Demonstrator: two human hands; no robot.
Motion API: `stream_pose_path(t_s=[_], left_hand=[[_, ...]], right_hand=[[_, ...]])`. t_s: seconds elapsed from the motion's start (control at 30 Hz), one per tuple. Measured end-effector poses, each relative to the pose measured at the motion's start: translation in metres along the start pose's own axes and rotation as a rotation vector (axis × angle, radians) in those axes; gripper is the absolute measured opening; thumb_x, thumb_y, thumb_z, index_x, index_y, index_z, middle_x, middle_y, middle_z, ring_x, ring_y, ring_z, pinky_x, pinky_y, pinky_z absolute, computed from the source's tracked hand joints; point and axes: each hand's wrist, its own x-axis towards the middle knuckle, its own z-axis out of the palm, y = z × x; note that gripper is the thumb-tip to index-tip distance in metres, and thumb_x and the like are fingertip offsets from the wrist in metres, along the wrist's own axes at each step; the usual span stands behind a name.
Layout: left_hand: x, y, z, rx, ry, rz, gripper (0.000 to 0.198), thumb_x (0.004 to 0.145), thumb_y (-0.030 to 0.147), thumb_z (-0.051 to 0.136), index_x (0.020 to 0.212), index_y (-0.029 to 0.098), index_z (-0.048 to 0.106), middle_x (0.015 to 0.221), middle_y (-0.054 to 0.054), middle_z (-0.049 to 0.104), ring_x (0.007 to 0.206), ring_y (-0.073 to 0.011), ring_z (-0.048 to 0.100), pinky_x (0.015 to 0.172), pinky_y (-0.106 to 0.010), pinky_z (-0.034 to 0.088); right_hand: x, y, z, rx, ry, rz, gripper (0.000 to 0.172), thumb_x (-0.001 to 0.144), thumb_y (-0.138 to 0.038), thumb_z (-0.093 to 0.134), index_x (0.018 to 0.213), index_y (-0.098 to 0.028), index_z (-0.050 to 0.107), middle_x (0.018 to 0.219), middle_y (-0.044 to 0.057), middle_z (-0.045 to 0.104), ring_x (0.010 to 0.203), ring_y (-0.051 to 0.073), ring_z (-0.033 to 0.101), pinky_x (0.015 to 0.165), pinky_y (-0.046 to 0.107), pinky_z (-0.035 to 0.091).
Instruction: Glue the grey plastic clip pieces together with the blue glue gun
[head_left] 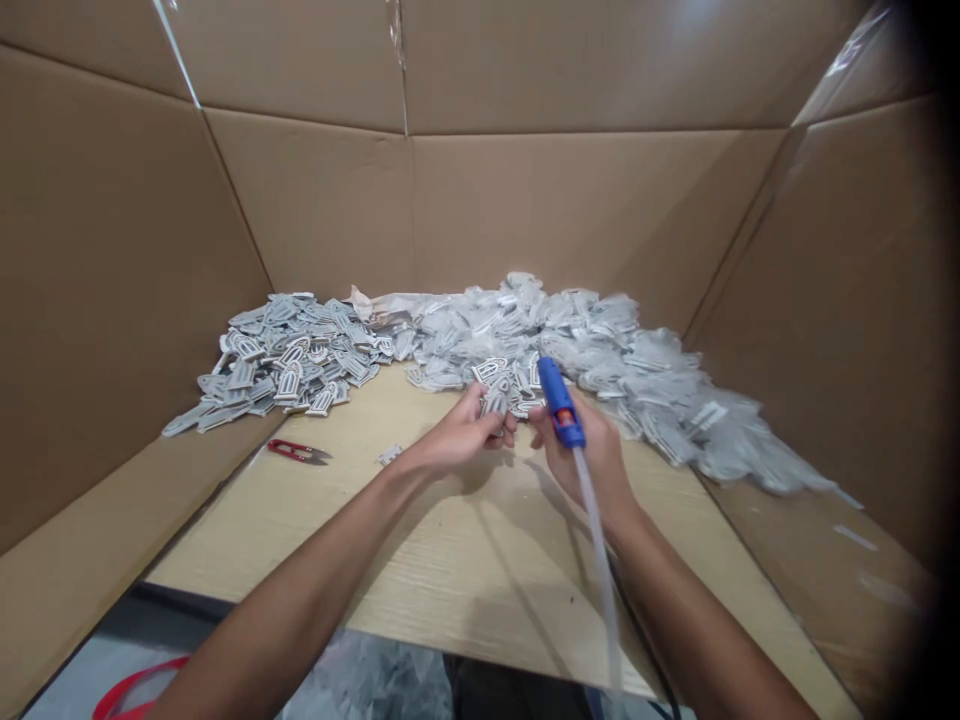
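Observation:
My right hand (589,450) is wrapped round a blue glue gun (559,400), a long translucent glue stick (596,530) trailing from its back end. Close to it on the left, my left hand (472,425) pinches a small grey arch-shaped piece (495,403). Just beyond both hands lie several white arch-shaped pieces with dark outlines (491,370). A small flat scrap (390,455) rests on the table beside my left forearm. Red-handled thread snips (298,452) lie farther left.
A heap of loose grey arch pieces (300,350) sits at the back left. Pieces in clear plastic bags (600,340) are piled along the back and right. Cardboard walls (585,200) enclose the wooden table (420,560). A black cord (645,640) runs beside my right forearm.

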Motion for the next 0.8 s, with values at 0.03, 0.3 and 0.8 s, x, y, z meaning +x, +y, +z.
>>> stream_pose_path(t_s=[0.03, 0.3, 0.8], left_hand=[[-0.001, 0.001, 0.0, 0.029, -0.029, 0.008, 0.019, 0.091, 0.022, 0.062, 0.099, 0.02, 0.045, 0.087, -0.003, 0.064, 0.075, -0.0122, 0.06, 0.073, -0.027, 0.046], [-0.008, 0.001, 0.002, 0.26, -0.252, -0.012, 0.028, 0.089, 0.041, 0.071, 0.089, 0.013, 0.068, 0.075, -0.009, 0.072, 0.059, -0.0122, 0.06, 0.054, -0.023, 0.036], [-0.003, 0.002, 0.002, 0.168, 0.012, -0.005, 0.028, 0.084, 0.03, 0.077, 0.088, 0.017, 0.053, 0.074, -0.009, 0.076, 0.053, -0.0118, 0.062, 0.051, -0.022, 0.041]], right_hand=[[0.002, 0.0, 0.001, 0.106, -0.032, 0.11, 0.042, 0.095, -0.061, 0.057, 0.089, -0.02, 0.063, 0.073, 0.005, 0.07, 0.06, 0.019, 0.065, 0.059, 0.028, 0.048], [0.017, 0.003, 0.001, 0.688, -0.053, 0.357, 0.065, 0.081, -0.084, 0.055, 0.087, -0.02, 0.066, 0.088, 0.012, 0.077, 0.082, 0.026, 0.077, 0.065, 0.032, 0.059], [0.014, 0.001, -0.004, 0.418, -0.103, 0.415, 0.057, 0.082, -0.078, 0.061, 0.083, -0.021, 0.066, 0.075, 0.008, 0.074, 0.071, 0.025, 0.074, 0.054, 0.03, 0.056]])
